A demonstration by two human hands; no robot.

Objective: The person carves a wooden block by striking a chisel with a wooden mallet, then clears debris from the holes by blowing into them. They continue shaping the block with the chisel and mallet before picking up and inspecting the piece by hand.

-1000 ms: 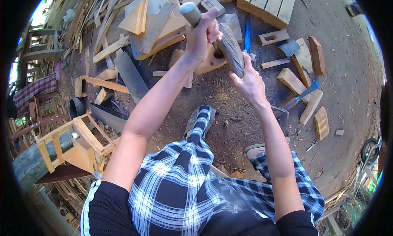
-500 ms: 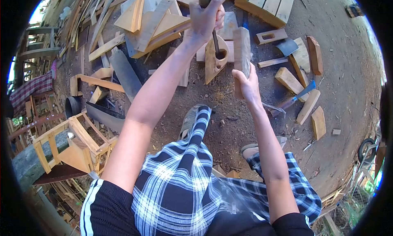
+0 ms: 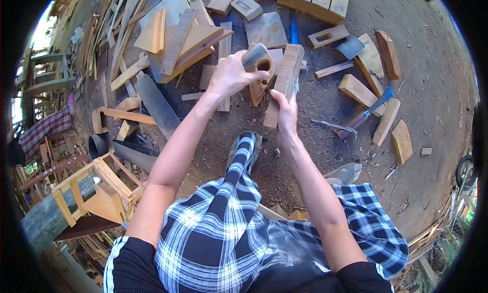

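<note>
My left hand (image 3: pixel 230 77) is closed around the thick round handle of what looks like a chisel (image 3: pixel 254 56), tilted with its butt end toward the upper right. Its blade is not clearly visible. Just beyond the fingers a pointed wooden piece (image 3: pixel 257 94) with dark hollowed holes rests on the ground, partly covered by the hand and handle. My right hand (image 3: pixel 286 112) grips a long rectangular wooden block (image 3: pixel 287 72) near its lower end. The block slants up and to the right, close beside the holed piece.
Stacked boards (image 3: pixel 175 44) lie at upper left, and a slatted wooden piece (image 3: pixel 315 3) at the top. To the right are a knife with a blue blade (image 3: pixel 378 102), a slotted block (image 3: pixel 327 36) and several offcuts. A small wooden frame (image 3: pixel 96 191) stands at lower left.
My left hand has come down and left, tilting the chisel, whose shaft earlier stood in the piece's hole. The block in my right hand has shifted left and leans more. The view has moved slightly.
</note>
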